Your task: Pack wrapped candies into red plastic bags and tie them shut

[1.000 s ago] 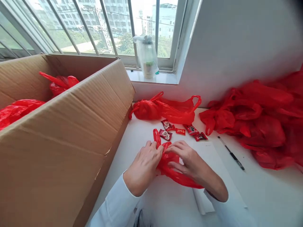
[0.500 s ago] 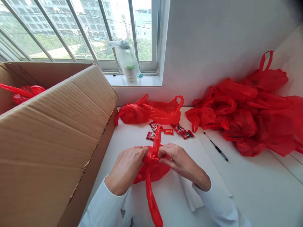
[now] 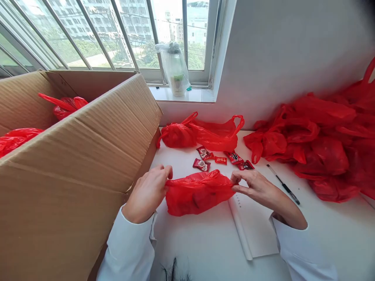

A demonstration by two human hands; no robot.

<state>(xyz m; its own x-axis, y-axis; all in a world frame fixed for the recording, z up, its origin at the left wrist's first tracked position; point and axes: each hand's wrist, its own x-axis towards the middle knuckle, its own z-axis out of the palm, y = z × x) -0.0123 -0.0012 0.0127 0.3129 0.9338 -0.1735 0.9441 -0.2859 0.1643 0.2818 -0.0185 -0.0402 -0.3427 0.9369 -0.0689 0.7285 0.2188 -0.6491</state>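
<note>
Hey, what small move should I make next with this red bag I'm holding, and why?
Probably bring the two pinched ends together over the middle of the red bag: your left hand grips one end, your right hand the other, the plastic is stretched between them, and I can't make out a finished knot.

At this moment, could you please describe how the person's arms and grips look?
The left grip and right grip are bare, ungloved hands. The left sleeve and right sleeve are white, loose and plain; some of the right forearm is uncovered.
</note>
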